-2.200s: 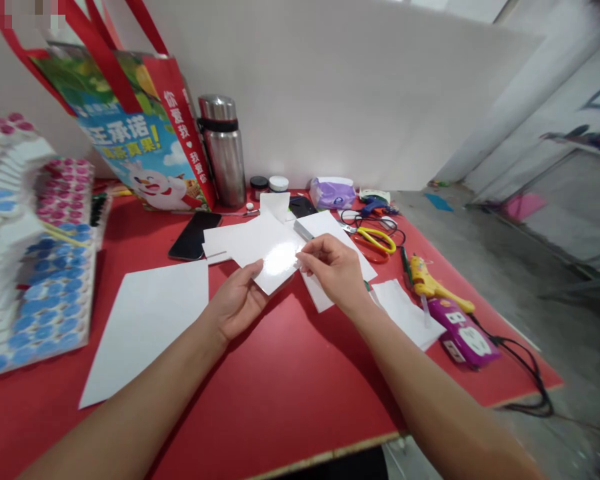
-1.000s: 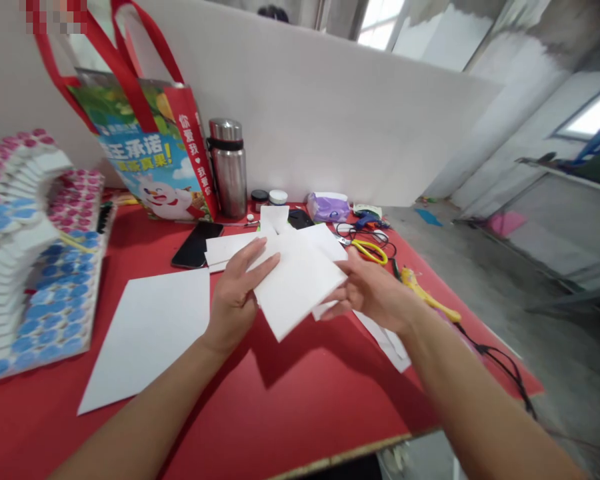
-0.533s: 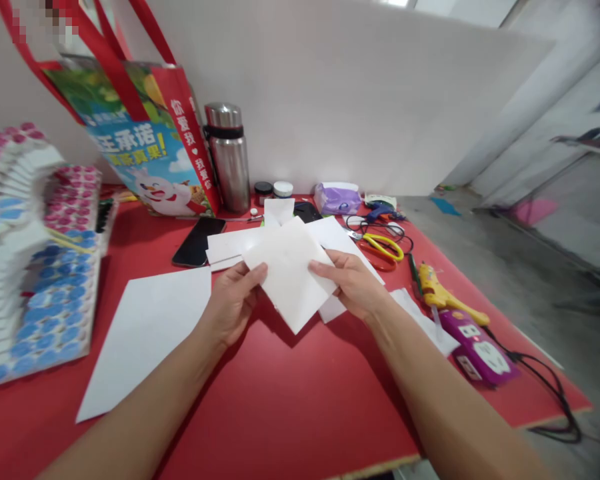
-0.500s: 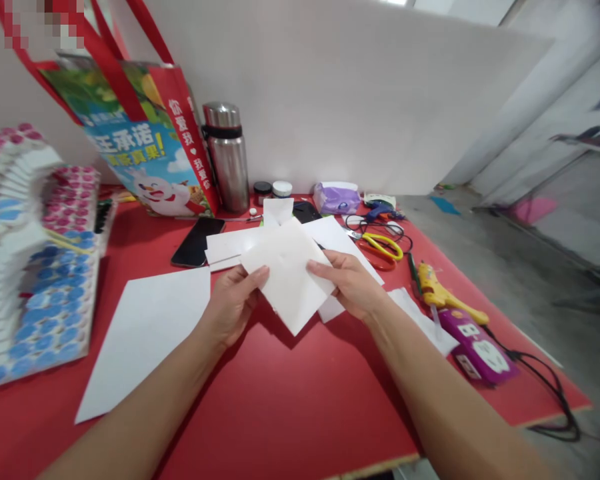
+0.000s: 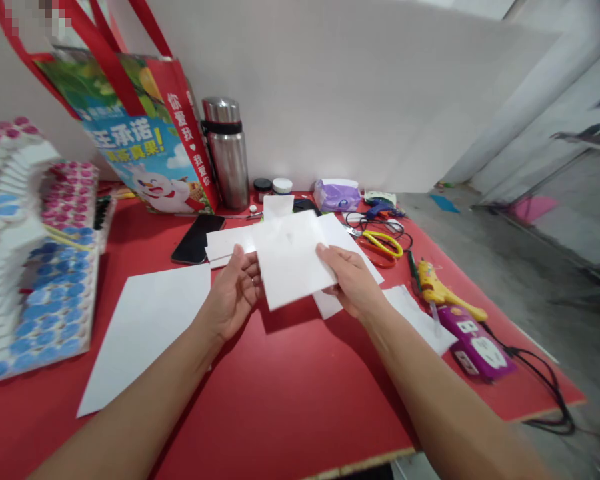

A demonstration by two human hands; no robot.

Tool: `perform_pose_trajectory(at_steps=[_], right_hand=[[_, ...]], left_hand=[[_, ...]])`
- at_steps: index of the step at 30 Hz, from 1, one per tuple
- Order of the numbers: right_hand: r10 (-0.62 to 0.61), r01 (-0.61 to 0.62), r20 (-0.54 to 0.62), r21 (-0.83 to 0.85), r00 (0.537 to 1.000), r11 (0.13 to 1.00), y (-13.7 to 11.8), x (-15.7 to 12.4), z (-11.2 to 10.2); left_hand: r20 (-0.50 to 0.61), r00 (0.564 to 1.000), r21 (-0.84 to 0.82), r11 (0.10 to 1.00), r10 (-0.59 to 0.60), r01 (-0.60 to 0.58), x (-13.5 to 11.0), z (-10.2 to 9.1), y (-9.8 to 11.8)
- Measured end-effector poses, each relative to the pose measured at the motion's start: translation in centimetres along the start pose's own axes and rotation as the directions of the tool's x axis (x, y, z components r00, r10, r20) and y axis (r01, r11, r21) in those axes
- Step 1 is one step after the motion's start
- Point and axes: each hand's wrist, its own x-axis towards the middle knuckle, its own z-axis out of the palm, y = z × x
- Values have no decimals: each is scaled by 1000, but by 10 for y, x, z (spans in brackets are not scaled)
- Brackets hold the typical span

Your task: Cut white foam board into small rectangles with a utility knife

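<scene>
A square white foam board piece is held up over the red table, a small dent near its upper middle. My right hand grips its right edge, thumb on top and fingers underneath. My left hand is beside the left edge with thumb raised and fingers loosely curled apart; whether the fingertips touch the board is hard to see. Behind the square lie white strips, a small white piece and another white sheet, partly covered by it. A large white sheet lies left of my left hand.
On the red table stand a steel flask and a printed bag. A phone, scissors, a yellow glue gun with its cable, a purple box and blue-pink flower trays surround the work area.
The white square has turned from a diamond position to nearly straight. My left thumb has come off its face and the left fingers have loosened, while my right hand keeps its grip.
</scene>
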Motion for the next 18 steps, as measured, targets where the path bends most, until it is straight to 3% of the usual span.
perform_pose_trajectory(at_steps=[2,4,10,12,18], right_hand=[[-96,100,-55,61,994,993,2,0,3],[-111,112,-16,84,994,990,3,0,4],[33,-44,179,56,983,997,7,-3,8],[46,-56,166,58,985,997,7,-5,12],[128,-132,105,31,986,991,11,-6,17]], left_hand=[[76,997,29,1000,-9,7,-1,1,0],[95,995,82,997,-20,12,-3,1,-2],[-17,998,32,998,52,-52,-1,1,-2],[-37,997,38,997,65,-64,-1,1,0],[49,999,133,991,1,-8,-3,2,1]])
